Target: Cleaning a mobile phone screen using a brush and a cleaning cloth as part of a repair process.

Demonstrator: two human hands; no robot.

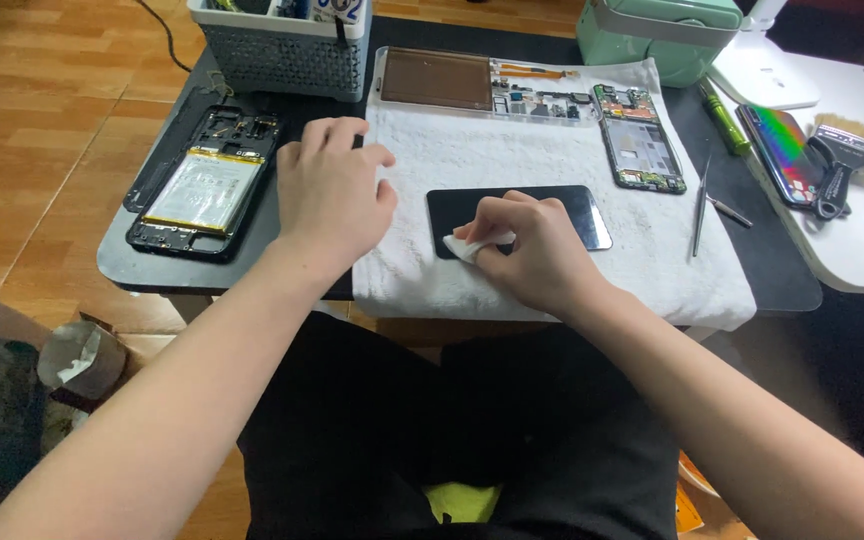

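A black phone screen panel [577, 212] lies flat on a white towel [652, 270] in the middle of the low table. My right hand [532, 250] pinches a small white wipe [470, 246] and presses it on the left part of the panel. My left hand [332, 190] rests palm down on the towel's left edge, fingers bent, just left of the panel, holding nothing.
An opened phone body with its battery [202, 190] lies at the left. A grey basket [277, 50], a clear parts tray [472, 85], a phone frame with circuit board [637, 135], tweezers [702, 205], a green screwdriver [724, 118] and a brush [842, 160] surround the towel.
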